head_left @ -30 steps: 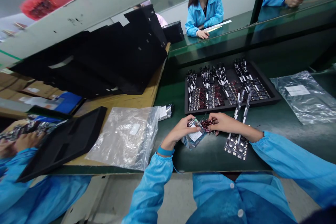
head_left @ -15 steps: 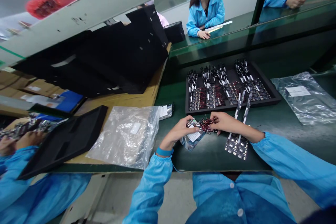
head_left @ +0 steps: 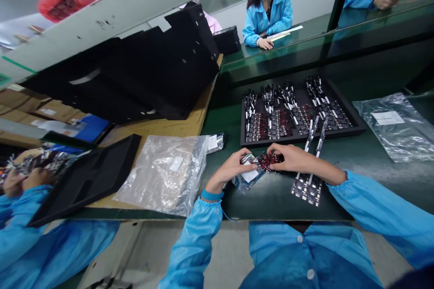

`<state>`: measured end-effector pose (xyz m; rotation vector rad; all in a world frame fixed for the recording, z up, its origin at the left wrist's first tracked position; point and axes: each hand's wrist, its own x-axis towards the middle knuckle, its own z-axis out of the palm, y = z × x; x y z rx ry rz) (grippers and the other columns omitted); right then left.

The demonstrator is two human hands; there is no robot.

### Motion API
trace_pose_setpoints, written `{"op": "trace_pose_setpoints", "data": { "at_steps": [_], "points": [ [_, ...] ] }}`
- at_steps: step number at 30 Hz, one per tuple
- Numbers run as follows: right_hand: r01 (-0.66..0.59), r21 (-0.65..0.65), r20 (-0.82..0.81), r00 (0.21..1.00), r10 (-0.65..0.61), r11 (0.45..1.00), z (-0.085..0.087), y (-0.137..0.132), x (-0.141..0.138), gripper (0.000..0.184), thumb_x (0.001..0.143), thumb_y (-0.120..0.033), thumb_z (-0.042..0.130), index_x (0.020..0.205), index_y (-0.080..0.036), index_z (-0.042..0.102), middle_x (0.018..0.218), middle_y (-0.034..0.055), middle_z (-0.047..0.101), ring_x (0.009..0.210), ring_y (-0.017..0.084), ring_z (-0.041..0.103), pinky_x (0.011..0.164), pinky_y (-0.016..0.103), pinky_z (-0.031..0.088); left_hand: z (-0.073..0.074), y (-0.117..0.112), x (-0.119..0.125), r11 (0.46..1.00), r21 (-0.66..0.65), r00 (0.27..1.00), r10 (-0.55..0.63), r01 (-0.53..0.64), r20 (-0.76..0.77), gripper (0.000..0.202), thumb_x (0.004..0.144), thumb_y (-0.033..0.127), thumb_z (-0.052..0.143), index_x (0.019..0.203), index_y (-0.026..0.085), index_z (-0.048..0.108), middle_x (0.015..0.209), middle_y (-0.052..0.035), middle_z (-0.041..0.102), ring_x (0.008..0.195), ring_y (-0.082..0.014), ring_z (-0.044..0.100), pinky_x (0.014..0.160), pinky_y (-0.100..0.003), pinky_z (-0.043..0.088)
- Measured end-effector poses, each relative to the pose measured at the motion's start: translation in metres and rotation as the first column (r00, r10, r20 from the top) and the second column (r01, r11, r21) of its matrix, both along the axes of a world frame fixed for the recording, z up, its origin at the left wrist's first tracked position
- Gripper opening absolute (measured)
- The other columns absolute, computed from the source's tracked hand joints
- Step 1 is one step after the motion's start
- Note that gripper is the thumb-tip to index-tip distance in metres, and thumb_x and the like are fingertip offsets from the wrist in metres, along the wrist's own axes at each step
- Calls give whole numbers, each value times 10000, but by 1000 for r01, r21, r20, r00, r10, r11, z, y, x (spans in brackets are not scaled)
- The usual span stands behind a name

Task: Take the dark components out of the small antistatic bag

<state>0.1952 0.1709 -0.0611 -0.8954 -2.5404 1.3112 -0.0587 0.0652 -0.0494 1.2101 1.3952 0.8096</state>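
Note:
My left hand (head_left: pixel 231 168) is closed on a small silvery antistatic bag (head_left: pixel 249 175) with a white label, held just above the green bench. At the bag's right end, my right hand (head_left: pixel 286 157) has its thumb and fingers closed around a bunch of small red and black parts (head_left: pixel 269 161); their exact kind is too small to make out. Bunch and bag touch, and I cannot tell whether part of the bunch is inside. Below my right wrist lie small circuit boards (head_left: pixel 307 189) with white-marked strips reaching up behind the forearm.
A black tray (head_left: pixel 357 128) with rows of boards and cables stands behind my hands. Clear plastic bags lie left (head_left: pixel 162 176) and right (head_left: pixel 388 118). Another silvery packet (head_left: pixel 217 142) sits near the left bag. At far left, a co-worker's hands (head_left: pixel 37 178) work beside a tilted black tray (head_left: pixel 88 180).
My right hand has shifted slightly left on the red and black bunch, its fingers now more arched. My left hand keeps hold of the bag, almost unmoved.

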Motion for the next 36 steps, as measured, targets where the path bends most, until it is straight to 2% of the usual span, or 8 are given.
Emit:
{"op": "trace_pose_setpoints", "data": {
  "at_steps": [3,6,9,13,15,21,27,36],
  "points": [
    [-31,90,30,999,29,995,1,-5,-2,490,911,-382,812,1377,-260,723,1215,121,833,1160,377,754,936,411,528,3,1,2,999,24,999,-32,33,-20,319,714,280,850,928,218,623,720,11,643,585,-196,580,540,-283,429],
    [-46,146,43,998,40,988,-1,-9,-6,414,923,-342,786,1323,-246,745,1189,119,820,1168,362,730,946,396,505,5,3,6,998,42,998,-49,51,-36,314,719,258,845,928,200,617,734,9,636,610,-191,573,563,-280,420],
    [-38,175,48,998,30,984,-2,-11,-9,337,917,-324,764,1240,-240,725,1132,94,809,1073,326,726,882,366,484,7,5,11,997,49,997,-59,61,-47,308,720,239,840,935,193,624,742,7,637,630,-190,571,583,-280,422],
    [-18,169,62,998,8,986,-1,-11,-10,256,917,-308,718,1166,-273,670,921,19,787,823,253,697,718,323,410,8,6,13,998,48,998,-45,48,-52,280,721,215,833,909,221,625,726,11,639,625,-194,572,570,-278,432],
    [-14,157,68,998,3,988,0,-10,-9,233,904,-307,720,1123,-294,643,863,-6,768,770,236,676,672,312,371,8,6,12,999,36,998,-37,39,-56,276,718,210,834,895,225,623,711,13,636,608,-194,572,557,-278,437],
    [-19,138,79,997,8,990,3,-8,-6,204,891,-298,705,1059,-267,594,875,2,736,771,232,651,652,292,333,3,2,4,999,12,997,-42,43,-59,299,729,268,830,935,205,623,718,15,626,599,-189,575,537,-268,437],
    [-7,143,86,996,-6,990,0,-7,-5,189,887,-277,703,1043,-262,597,855,-2,708,760,221,634,649,283,318,2,-1,-1,999,11,997,-34,35,-71,327,731,274,828,954,173,612,715,21,602,610,-177,565,555,-260,442],
    [-2,158,82,997,-11,988,-3,-5,-4,161,915,-299,712,1057,-254,650,842,5,737,732,226,648,635,293,331,1,-6,-10,1000,6,996,-1,1,-91,319,717,290,830,926,190,611,713,20,603,617,-198,575,556,-280,439]
  ]
}}
